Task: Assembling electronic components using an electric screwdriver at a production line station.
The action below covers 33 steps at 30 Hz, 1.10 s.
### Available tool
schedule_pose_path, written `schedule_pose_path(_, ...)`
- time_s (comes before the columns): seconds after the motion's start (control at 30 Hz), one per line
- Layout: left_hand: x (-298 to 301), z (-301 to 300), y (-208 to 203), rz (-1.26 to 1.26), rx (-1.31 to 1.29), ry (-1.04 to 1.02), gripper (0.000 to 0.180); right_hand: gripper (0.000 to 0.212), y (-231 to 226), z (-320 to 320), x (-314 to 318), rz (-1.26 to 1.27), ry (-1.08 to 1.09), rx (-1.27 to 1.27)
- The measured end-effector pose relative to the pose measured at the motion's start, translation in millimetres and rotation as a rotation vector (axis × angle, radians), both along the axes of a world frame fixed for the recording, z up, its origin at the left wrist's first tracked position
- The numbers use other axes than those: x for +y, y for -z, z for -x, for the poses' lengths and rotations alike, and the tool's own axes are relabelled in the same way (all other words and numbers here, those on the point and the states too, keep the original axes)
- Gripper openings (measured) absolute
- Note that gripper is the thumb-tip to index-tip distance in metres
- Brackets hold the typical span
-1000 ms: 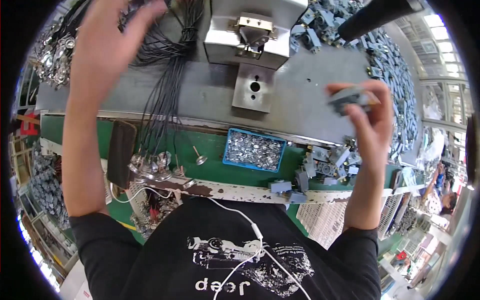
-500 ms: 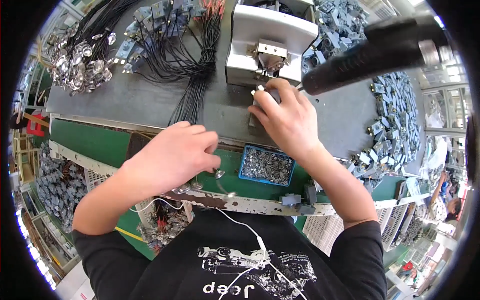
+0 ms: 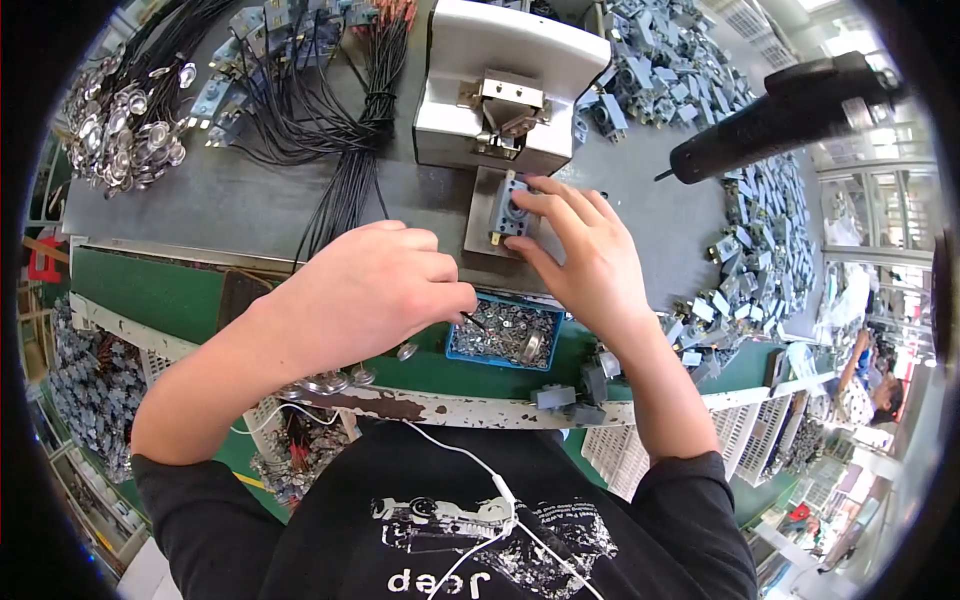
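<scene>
Green ledge (image 3: 130,290): blue tray (image 3: 500,363) of metal bits (image 3: 488,345); left grip (image 3: 385,295) pinching dark lead (image 3: 474,321), right grip (image 3: 595,250) grey block (image 3: 509,212).

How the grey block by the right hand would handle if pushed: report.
The grey block is likely stiff, given its boxy body. With flat sides, it may slide rather than roll along the metal plate. Its small brassy tabs could bend.

A grey bench (image 3: 428,205) is standing loaded.
Black cables (image 3: 379,118), a machine (image 3: 515,50) and grey housings (image 3: 655,78) are resting on it.
</scene>
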<state>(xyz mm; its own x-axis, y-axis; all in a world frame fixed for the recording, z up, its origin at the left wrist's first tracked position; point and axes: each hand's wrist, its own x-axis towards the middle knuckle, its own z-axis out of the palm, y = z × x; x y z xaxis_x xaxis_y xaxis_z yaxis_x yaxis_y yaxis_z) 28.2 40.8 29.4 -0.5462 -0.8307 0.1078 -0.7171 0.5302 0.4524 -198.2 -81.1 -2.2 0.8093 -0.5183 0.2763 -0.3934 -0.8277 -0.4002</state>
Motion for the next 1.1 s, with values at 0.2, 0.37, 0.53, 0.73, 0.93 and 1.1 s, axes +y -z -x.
schedule_pose_path(0.2, -5, 4, 7, 0.056, 0.061, 0.020, 0.015, 0.051, 0, 12, 5, 0.091, -0.003, -0.080)
schedule_pose_path(0.37, -12, 9, 9, 0.020, 0.129, -0.017, 0.016, 0.057, -56, 20, 45, -0.256, -0.194, -0.018)
schedule_pose_path(0.53, -27, 10, 0, 0.059, 0.249, -0.023, 0.018, 0.031, -36, 35, 18, -0.723, -0.066, 0.012)
schedule_pose_path(0.73, -28, 10, -8, 0.066, 0.201, -0.144, 0.021, 0.044, -19, 42, 34, -0.832, 0.148, -0.418)
schedule_pose_path(0.93, -25, 8, -18, 0.075, 0.127, -0.179, 0.016, 0.046, -20, 28, 37, -0.816, 0.179, -0.372)
schedule_pose_path(1.1, -24, 2, -31, 0.057, 0.127, -0.231, 0.014, 0.045, -12, 18, 27, -1.356, 0.091, -0.543)
